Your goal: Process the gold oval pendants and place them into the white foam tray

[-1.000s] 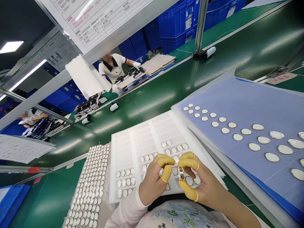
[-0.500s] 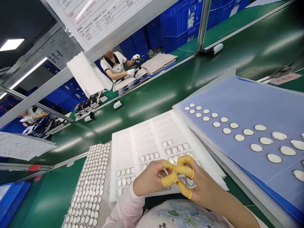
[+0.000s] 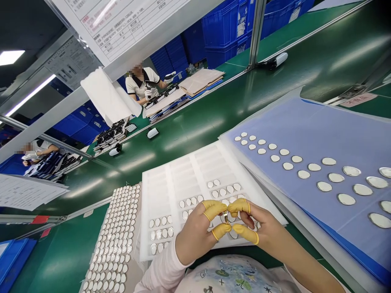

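Observation:
A small oval piece with a shiny metal rim (image 3: 226,217) is held edge-on between my two hands. Yellow finger covers sheathe the fingertips of my left hand (image 3: 197,232), which pinches the piece from the left. From the other side, the covered thumb and fingers of my right hand (image 3: 264,226) close on the same piece. Beneath them lies a white foam tray (image 3: 155,185) with rows of similar white-faced ovals, partly hidden by my hands. On the right, more ovals sit spaced out on a blue sheet (image 3: 275,122).
At left, a board (image 3: 137,252) carries dense rows of ovals. A green conveyor (image 3: 183,138) runs behind, with black-and-white devices (image 3: 276,61) on it. Across it, a co-worker (image 3: 142,83) in white gloves handles black parts. A printed sheet (image 3: 122,24) hangs overhead.
My hands have spread slightly apart and turned the piece, so its rim now shows between the fingertips. The view has shifted slightly. The co-worker's hands have moved apart.

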`<state>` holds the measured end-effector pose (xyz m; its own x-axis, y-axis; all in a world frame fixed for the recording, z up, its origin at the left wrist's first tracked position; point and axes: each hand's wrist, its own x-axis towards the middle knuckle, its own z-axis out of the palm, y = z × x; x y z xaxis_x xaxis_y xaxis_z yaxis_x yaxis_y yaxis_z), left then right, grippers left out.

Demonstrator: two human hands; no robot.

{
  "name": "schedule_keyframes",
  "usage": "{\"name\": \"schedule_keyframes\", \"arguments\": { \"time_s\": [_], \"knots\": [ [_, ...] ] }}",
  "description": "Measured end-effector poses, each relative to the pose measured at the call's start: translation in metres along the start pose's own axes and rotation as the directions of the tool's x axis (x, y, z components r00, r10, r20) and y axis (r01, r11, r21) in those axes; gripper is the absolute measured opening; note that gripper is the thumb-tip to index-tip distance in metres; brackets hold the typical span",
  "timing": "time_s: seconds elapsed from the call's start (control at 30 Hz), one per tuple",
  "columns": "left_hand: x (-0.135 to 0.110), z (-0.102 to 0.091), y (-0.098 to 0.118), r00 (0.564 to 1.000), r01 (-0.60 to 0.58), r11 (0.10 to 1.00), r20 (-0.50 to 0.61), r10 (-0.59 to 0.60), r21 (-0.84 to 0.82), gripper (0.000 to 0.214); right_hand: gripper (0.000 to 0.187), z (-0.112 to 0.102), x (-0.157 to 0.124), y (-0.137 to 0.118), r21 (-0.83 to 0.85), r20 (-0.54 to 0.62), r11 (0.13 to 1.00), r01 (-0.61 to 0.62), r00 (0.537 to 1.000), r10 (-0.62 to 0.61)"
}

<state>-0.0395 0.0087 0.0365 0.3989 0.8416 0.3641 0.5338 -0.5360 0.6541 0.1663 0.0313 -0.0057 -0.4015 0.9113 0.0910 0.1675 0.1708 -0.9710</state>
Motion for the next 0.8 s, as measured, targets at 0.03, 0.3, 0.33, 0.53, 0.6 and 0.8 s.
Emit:
{"name": "schedule_keyframes", "arguments": {
  "time_s": [0.03,0.3,0.33,0.53,0.6,0.8],
  "knots": [
    [0.000,0.000,0.001,1.000,-0.014,1.000,-0.003,0.014,0.010,0.036,0.018,0.000,0.000,-0.002,0.012,0.008,1.000,-0.012,1.000,0.012],
    [-0.004,0.002,0.002,1.000,-0.006,0.999,0.010,0.005,0.032,0.039,0.021,0.006,0.004,0.000,0.062,0.051,0.998,-0.007,0.999,0.004],
    [-0.004,0.003,0.002,1.000,-0.003,1.000,0.009,0.003,0.027,0.039,0.021,0.006,0.004,0.000,0.070,0.053,0.998,-0.005,0.999,0.002],
    [-0.004,0.005,0.003,1.000,0.006,0.998,-0.023,-0.008,-0.064,0.035,0.019,0.007,-0.001,0.004,0.171,0.051,0.984,-0.044,0.998,0.035],
    [-0.005,0.007,0.001,0.999,0.012,0.986,-0.051,-0.021,-0.169,0.034,0.023,0.006,-0.002,0.003,0.276,0.073,0.957,-0.084,0.995,0.066],
    [-0.011,0.022,-0.004,0.967,0.127,0.724,-0.079,-0.243,-0.678,0.041,0.042,0.001,0.001,-0.014,0.637,0.239,0.734,-0.236,0.965,0.103]
  ]
}}
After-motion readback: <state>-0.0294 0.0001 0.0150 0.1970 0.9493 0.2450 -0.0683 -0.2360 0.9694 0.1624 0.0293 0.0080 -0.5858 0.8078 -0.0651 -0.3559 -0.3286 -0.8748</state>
